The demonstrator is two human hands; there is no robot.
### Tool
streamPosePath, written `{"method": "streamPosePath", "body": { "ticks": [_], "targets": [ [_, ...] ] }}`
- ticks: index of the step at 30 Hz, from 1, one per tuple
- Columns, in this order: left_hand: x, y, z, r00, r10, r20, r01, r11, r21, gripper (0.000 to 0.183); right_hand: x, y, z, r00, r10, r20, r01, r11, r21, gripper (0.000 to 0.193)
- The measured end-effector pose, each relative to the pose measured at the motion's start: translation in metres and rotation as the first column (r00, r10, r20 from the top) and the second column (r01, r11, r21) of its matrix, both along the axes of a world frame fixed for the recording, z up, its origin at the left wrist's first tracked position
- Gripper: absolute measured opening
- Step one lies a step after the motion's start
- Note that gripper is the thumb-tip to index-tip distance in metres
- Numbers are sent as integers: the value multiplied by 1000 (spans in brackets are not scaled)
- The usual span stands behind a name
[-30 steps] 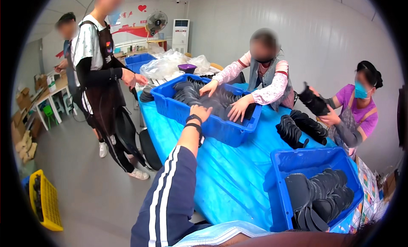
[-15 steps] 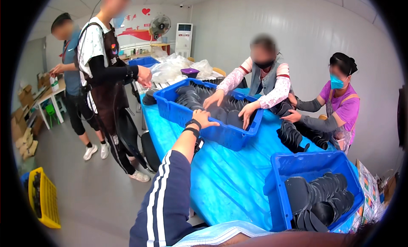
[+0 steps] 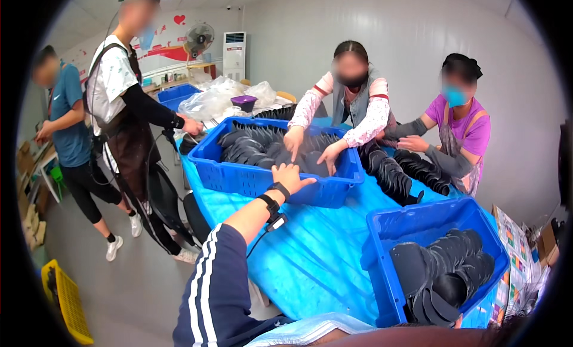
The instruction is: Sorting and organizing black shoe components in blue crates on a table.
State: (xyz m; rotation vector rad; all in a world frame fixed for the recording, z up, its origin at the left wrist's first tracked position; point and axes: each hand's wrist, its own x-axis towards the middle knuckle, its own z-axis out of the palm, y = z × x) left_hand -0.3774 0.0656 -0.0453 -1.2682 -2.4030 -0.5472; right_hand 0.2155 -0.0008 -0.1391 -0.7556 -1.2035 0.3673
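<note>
My left hand (image 3: 289,179) grips the near rim of a large blue plastic crate (image 3: 233,177), fingers over the edge and thumb out to the right. Inside the crate lie rows of thin black curved pieces with rounded edges (image 3: 248,147), nested together. A co-worker across the table has both hands (image 3: 293,141) among these pieces, one finger pointing down. At the lower right, a second blue crate (image 3: 375,227) holds more of the same black pieces (image 3: 444,266). My right hand does not show.
Blue sheeting (image 3: 310,257) covers the table. Rows of black pieces (image 3: 388,171) lie beside a co-worker in purple (image 3: 471,129). Two people stand at the left, one with a hand near the crate's far-left corner. A yellow crate (image 3: 65,305) stands on the floor.
My view has swung slightly, and my left hand stays at the crate's rim. The co-worker opposite now points down into the pieces. The person in purple no longer holds black pieces up.
</note>
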Motion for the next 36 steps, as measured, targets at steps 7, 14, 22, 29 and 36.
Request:
{"method": "streamPosePath", "body": {
  "ticks": [7, 14, 22, 29, 36],
  "targets": [
    [-8, 1, -3, 998, -61, -18, 58, 990, -126, 65, -9, 3, 2, 1000, 2, 12, -2, 998, 63, 54],
    [-4, 10, -20, 983, -71, -172, 83, 994, 67, 61, -3, -3, -1, 998, -49, 51, 47, 998, 34, 51],
    [-39, -8, 139, 894, -88, 439, 326, 801, -503, 54, -7, 8, -4, 971, -71, 227, 75, 997, -9, 40],
    [350, 107, 239, 315, -948, 48, 947, 318, 51, 56, 8, -16, 17, 994, -109, -26, 104, 982, -157, 40],
    [155, 100, 138, 518, -849, 106, 805, 526, 277, 60, -3, -2, 0, 991, -36, 125, 38, 999, -16, 34]
  ]
}}
